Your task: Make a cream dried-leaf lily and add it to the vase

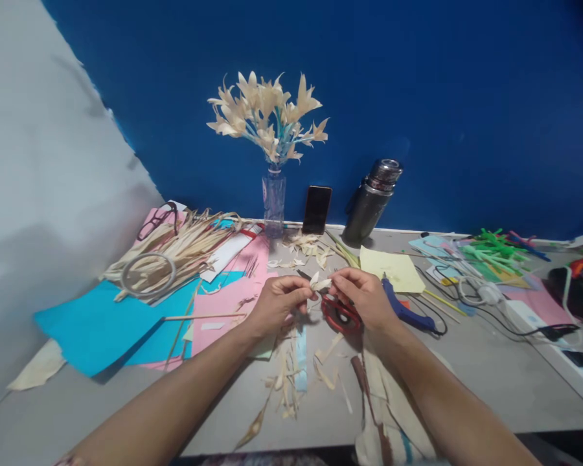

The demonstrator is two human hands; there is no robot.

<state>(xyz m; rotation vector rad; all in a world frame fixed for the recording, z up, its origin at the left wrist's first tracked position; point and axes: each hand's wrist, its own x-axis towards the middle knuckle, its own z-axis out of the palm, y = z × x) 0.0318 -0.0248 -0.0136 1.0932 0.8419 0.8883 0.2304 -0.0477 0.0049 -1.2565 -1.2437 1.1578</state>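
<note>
Over the middle of the table, a small cream husk flower piece (319, 283) with pointed petals is pinched between my two hands. My left hand (282, 299) grips its base with thumb and forefinger. The fingertips of my right hand (364, 296) close on the petal at its other side. Just below lies a pair of scissors (342, 316) with red handles, partly behind my right hand. Husk scraps (284, 382) are scattered nearer me, beside a light blue strip (301, 359).
Behind stand a clear bottle (274, 204) of husk flowers (267, 113), a phone (317, 209) and a tilted thermos (373, 202). Left are blue paper (97, 323), dried husks (189, 249) and a tape ring (148, 275). A blue glue gun (408, 309), cables and a power strip (558, 359) lie right.
</note>
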